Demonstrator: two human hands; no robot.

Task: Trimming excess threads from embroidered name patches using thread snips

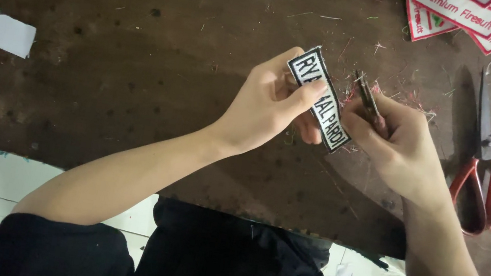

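In the head view, near the middle of the frame, our left hand (267, 99) pinches a narrow embroidered name patch (320, 97), white with black lettering and a black border, thumb on top and fingers closed on it from behind. The patch hangs tilted above the dark brown table (143, 47), not touching it. Our right hand (395, 140) is wrapped shut around small thread snips (367, 101), whose blades point up and left toward the patch's right edge; we cannot tell whether the blades are parted.

To trim well, we judge it best to keep the patch taut between thumb and fingers and bring only the blade tips to stray threads, clear of the border stitching.

At the right edge lie large red-handled scissors (489, 179), well apart from our hands. Red and white patches (467, 15) sit upper right, a white fabric scrap (11, 34) at upper left. Loose thread clippings (392, 94) scatter just beyond the snips; nothing blocks the work.
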